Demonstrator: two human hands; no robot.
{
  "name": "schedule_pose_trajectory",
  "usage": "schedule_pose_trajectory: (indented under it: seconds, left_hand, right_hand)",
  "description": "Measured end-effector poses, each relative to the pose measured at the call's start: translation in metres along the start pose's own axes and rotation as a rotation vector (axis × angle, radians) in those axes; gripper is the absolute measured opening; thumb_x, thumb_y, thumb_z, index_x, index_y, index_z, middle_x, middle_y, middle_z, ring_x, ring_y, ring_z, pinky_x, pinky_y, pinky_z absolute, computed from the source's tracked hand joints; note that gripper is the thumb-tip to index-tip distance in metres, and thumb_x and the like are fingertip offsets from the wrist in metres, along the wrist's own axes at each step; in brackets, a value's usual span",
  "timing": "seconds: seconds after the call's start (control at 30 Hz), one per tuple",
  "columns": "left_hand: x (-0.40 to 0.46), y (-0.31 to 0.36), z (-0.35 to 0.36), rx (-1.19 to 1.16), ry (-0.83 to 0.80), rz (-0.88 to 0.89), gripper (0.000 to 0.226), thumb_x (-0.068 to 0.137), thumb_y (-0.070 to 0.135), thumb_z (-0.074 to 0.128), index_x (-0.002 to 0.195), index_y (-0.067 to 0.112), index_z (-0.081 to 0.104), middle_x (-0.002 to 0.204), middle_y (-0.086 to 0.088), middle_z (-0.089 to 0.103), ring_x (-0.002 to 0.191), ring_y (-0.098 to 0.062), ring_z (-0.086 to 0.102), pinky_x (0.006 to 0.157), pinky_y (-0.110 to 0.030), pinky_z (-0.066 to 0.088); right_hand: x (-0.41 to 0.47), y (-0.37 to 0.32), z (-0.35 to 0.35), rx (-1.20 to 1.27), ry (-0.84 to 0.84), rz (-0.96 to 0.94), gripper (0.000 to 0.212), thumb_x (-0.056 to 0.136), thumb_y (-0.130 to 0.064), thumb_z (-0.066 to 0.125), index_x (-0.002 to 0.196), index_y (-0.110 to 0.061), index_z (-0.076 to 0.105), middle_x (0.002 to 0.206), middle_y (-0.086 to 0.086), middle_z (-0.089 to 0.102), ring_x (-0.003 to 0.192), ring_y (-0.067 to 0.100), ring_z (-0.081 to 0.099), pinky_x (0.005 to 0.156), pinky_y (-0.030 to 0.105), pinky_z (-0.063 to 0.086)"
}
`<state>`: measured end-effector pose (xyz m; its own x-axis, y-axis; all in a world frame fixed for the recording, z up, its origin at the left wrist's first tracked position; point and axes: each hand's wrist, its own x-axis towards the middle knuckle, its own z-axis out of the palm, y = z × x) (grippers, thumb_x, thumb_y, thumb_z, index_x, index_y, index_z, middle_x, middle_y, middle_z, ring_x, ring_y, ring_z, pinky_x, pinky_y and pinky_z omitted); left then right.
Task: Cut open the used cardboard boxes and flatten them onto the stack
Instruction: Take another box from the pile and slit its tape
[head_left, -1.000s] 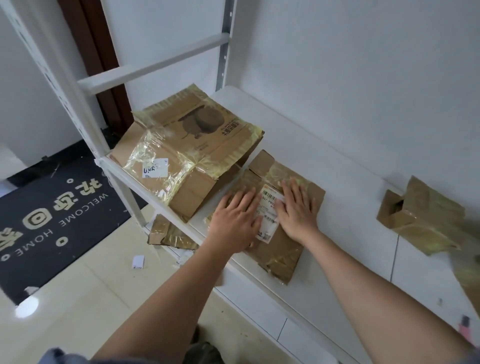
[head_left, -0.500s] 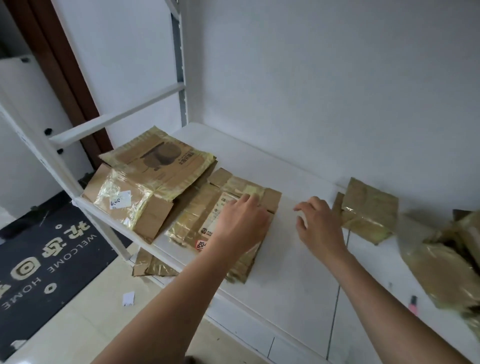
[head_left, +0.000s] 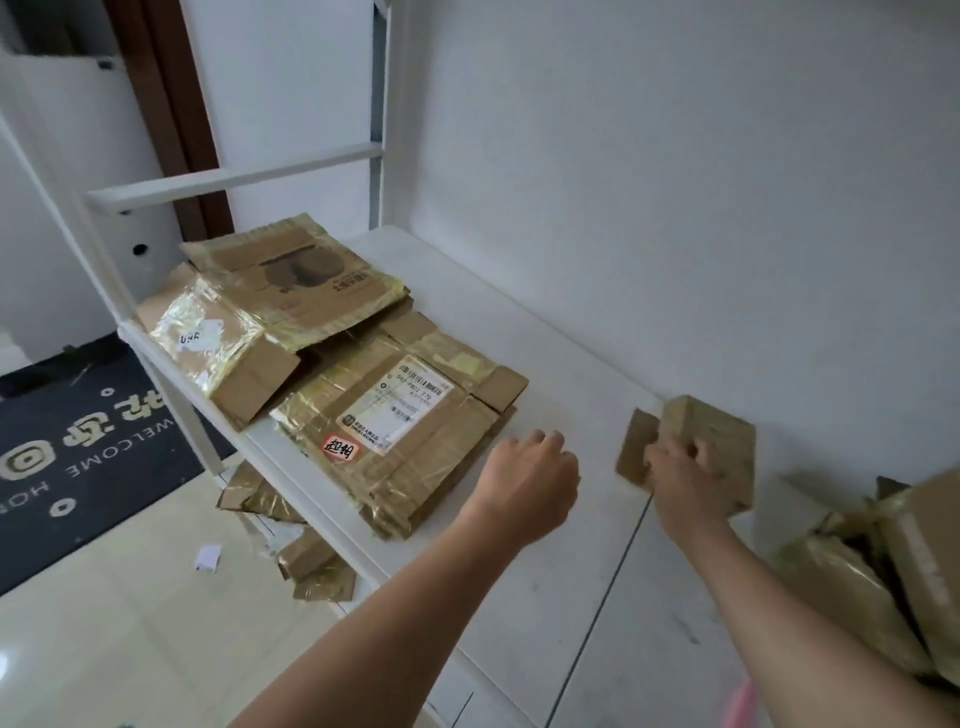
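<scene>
- Reaching out from the lower right, the right hand (head_left: 688, 475) wraps its fingers round a small taped cardboard box (head_left: 714, 441) that stands on the white shelf (head_left: 571, 597) near the back wall; the thumb side faces left, the knuckles lie over the box's front face, and one loose flap sticks out to the left of the hand.
- The right forearm runs in a straight line from the bottom right corner up to that box, wrist slightly bent downward.
- The left hand (head_left: 530, 478) hovers just above the shelf with its back toward the camera, fingers loosely curled and holding nothing; it sits between the flattened box with the shipping label (head_left: 400, 431) and the small box, just beside the flattened one's right edge; contact cannot be told.
- The left forearm comes in from the bottom centre, angled up and to the right.
- The flattened box with the shipping label lies flat at the shelf's front, with a red-and-white sticker near its front edge.
- Behind and to the left of it, the stack of flattened boxes (head_left: 280, 306) rests at the shelf's left end, its top sheet printed with a dark round picture and edged in shiny yellowish tape.
- More taped boxes (head_left: 883, 571), not flattened, sit piled at the far right of the shelf.
- Below the shelf, cardboard scraps (head_left: 291, 540) lie on the pale floor, near a dark welcome mat (head_left: 88, 441).
</scene>
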<state>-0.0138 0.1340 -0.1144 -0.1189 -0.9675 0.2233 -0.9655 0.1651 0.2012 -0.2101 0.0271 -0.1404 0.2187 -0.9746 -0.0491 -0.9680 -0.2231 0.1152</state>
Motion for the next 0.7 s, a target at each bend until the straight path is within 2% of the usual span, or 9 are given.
schedule_pose_trajectory:
  seconds: [0.1,0.17,0.23,0.3,0.37,0.43,0.47,0.6,0.7]
  left_hand:
    - [-0.01,-0.003,-0.002,0.009,-0.021,-0.049,0.021,0.1,0.025,0.044,0.099,0.013,0.062,0.101,-0.004,0.056,0.098,-0.024,0.056,0.066,-0.033,0.039]
    - [-0.016,-0.005,-0.005,-0.01,-0.047,-0.074,0.023,0.101,0.03,0.043,0.107,0.014,0.06,0.107,-0.003,0.055,0.104,-0.023,0.055,0.069,-0.032,0.038]
    - [-0.023,-0.006,-0.009,-0.068,-0.085,-0.076,0.037,0.102,0.041,0.04,0.127,0.018,0.052,0.122,-0.003,0.053,0.113,-0.023,0.053,0.079,-0.034,0.045]
    - [-0.03,-0.005,-0.014,-0.177,-0.111,-0.068,0.055,0.1,0.053,0.035,0.147,0.023,0.034,0.14,-0.001,0.046,0.122,-0.023,0.05,0.09,-0.038,0.048]
    - [-0.038,0.0,-0.019,-0.357,-0.092,-0.058,0.066,0.098,0.061,0.027,0.152,0.024,0.025,0.149,0.003,0.039,0.126,-0.02,0.048,0.097,-0.036,0.045]
    - [-0.044,0.005,-0.025,-0.479,-0.07,-0.029,0.074,0.094,0.07,0.02,0.152,0.025,0.027,0.151,0.005,0.039,0.129,-0.016,0.044,0.104,-0.032,0.038]
    - [-0.045,0.007,-0.028,-0.495,-0.067,-0.021,0.078,0.091,0.074,0.018,0.151,0.027,0.029,0.15,0.007,0.04,0.13,-0.014,0.041,0.107,-0.032,0.035]
    - [-0.04,0.018,-0.041,-0.432,-0.063,0.025,0.08,0.081,0.083,0.026,0.144,0.035,0.039,0.128,0.012,0.051,0.115,-0.012,0.038,0.105,-0.036,0.033]
    - [-0.028,0.035,-0.047,-0.528,-0.226,-0.093,0.078,0.076,0.083,0.041,0.139,0.037,0.043,0.117,0.008,0.054,0.104,-0.014,0.053,0.092,-0.035,0.047]
  right_hand:
    - [-0.02,-0.001,-0.006,0.066,0.117,-0.088,0.032,0.09,0.01,0.044,0.107,-0.014,0.058,0.132,0.004,0.046,0.121,0.034,0.041,0.086,0.04,0.043]
    - [-0.036,-0.003,-0.015,0.162,0.281,-0.197,0.029,0.089,0.009,0.051,0.101,-0.015,0.059,0.124,0.0,0.052,0.104,0.025,0.047,0.079,0.036,0.043]
    - [-0.057,-0.005,-0.025,0.541,0.466,-0.175,0.015,0.096,0.001,0.054,0.098,-0.013,0.057,0.106,0.0,0.059,0.086,0.018,0.052,0.067,0.023,0.044]
    - [-0.082,-0.007,-0.033,0.937,0.54,0.0,0.01,0.101,-0.011,0.051,0.1,-0.019,0.055,0.094,-0.005,0.061,0.082,0.018,0.058,0.064,0.008,0.042]
    - [-0.105,-0.012,-0.03,1.324,0.419,0.22,0.014,0.103,-0.018,0.047,0.097,-0.028,0.055,0.099,-0.007,0.063,0.09,0.016,0.063,0.065,0.008,0.048]
    - [-0.124,-0.018,-0.025,1.657,0.223,0.405,0.018,0.105,-0.021,0.044,0.096,-0.027,0.059,0.107,0.003,0.063,0.094,0.021,0.066,0.06,0.027,0.058]
    - [-0.132,-0.019,-0.023,1.746,0.161,0.492,0.019,0.105,-0.02,0.043,0.097,-0.023,0.06,0.107,0.009,0.064,0.091,0.027,0.069,0.058,0.031,0.059]
    - [-0.153,-0.007,-0.014,1.96,-0.076,0.702,0.024,0.106,-0.015,0.04,0.103,-0.001,0.06,0.088,0.026,0.072,0.069,0.039,0.073,0.049,0.029,0.058]
    - [-0.162,0.003,-0.012,1.896,-0.247,0.768,0.03,0.106,-0.016,0.041,0.104,0.004,0.063,0.075,0.024,0.072,0.062,0.032,0.073,0.043,0.026,0.055]
